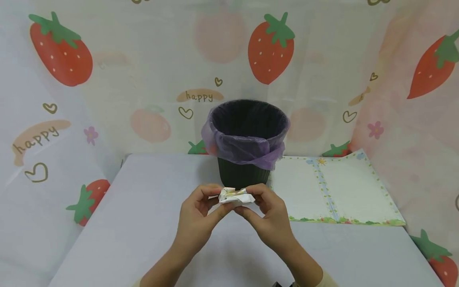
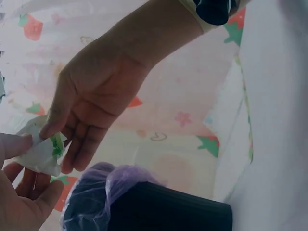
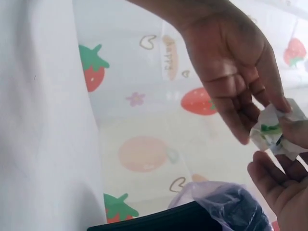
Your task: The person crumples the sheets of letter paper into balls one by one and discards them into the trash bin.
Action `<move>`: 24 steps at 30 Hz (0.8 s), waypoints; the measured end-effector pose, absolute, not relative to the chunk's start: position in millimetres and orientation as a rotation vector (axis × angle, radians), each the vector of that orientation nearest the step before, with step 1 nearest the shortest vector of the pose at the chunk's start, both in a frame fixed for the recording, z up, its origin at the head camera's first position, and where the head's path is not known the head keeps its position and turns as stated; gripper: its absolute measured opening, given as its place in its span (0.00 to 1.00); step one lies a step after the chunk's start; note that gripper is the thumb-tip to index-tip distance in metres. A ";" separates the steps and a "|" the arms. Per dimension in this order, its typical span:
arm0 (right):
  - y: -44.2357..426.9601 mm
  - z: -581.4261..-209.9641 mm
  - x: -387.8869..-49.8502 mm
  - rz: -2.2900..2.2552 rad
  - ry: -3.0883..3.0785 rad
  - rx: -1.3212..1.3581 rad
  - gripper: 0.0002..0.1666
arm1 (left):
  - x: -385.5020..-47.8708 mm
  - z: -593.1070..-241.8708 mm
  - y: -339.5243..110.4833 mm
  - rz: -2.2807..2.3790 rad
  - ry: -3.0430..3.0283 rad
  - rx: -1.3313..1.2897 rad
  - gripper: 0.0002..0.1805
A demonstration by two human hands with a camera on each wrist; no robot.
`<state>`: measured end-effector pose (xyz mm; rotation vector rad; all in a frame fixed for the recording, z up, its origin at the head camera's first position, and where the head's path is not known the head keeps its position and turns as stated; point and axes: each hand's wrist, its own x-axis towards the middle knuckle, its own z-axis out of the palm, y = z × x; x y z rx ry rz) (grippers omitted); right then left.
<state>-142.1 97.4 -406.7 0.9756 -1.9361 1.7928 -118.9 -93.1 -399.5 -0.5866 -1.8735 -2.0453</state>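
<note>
The small crumpled white paper (image 1: pixel 237 199) looks matt and creased, the tapered dark ribbed bin (image 1: pixel 244 173) plastic, its translucent purple liner (image 1: pixel 247 150) thin wrinkled plastic film, and the white tabletop (image 1: pixel 143 215) smooth.

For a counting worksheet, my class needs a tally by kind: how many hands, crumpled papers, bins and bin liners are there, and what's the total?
Left hand and right hand: 2
Crumpled paper: 1
Dark bin: 1
Purple bin liner: 1
Total: 5
</note>
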 end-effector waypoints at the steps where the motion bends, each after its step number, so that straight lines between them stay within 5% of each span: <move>1: 98.2 -406.9 -142.7 1.806 -1.929 0.984 0.25 | -118.8 -399.2 -93.1 -2.031 -1.885 -0.576 0.19; 24: 95.4 -409.9 -142.6 1.907 -1.970 0.980 0.32 | -115.7 -401.9 -86.8 -2.165 -1.758 -0.352 0.19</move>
